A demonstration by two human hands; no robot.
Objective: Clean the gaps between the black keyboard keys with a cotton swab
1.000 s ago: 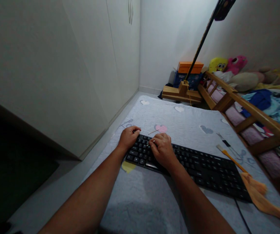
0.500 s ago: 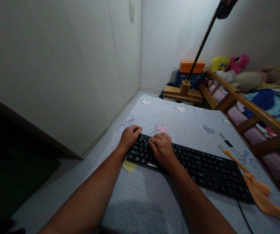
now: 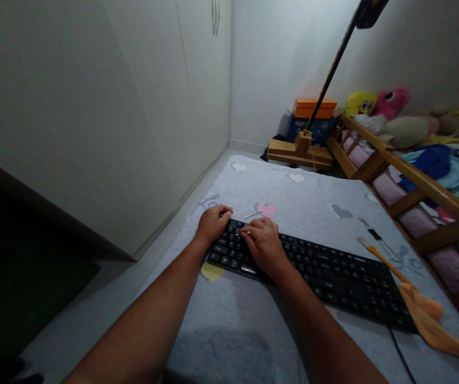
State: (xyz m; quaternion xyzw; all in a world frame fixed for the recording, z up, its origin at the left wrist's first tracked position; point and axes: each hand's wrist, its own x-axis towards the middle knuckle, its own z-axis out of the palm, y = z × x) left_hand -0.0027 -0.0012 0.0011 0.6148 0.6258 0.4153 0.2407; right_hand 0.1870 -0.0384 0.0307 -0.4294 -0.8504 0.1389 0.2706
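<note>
A black keyboard (image 3: pixel 345 282) lies aslant on a cloth printed with hearts. Its upper left corner is held by my left hand (image 3: pixel 212 223), whose fingers curl closed at the edge. Over the left part of the keys, my right hand (image 3: pixel 266 244) pinches a small white cotton swab (image 3: pixel 243 233); its tip points left, low over the keys or touching them. Some keys are hidden beneath the right hand and forearm. A second cotton swab (image 3: pixel 254 214) rests on the cloth just behind the keyboard.
Right of the keyboard lie an orange-handled brush (image 3: pixel 385 260), a thin tool with a black grip (image 3: pixel 374 234) and an orange cloth (image 3: pixel 421 309). A wooden bed rail (image 3: pixel 425 178) runs along the right. A pole (image 3: pixel 335 64) on a wooden base stands behind; pale cupboards (image 3: pixel 153 106) line the left.
My right hand has slid slightly left over the keys with the cotton swab. The left hand stays at the keyboard's corner.
</note>
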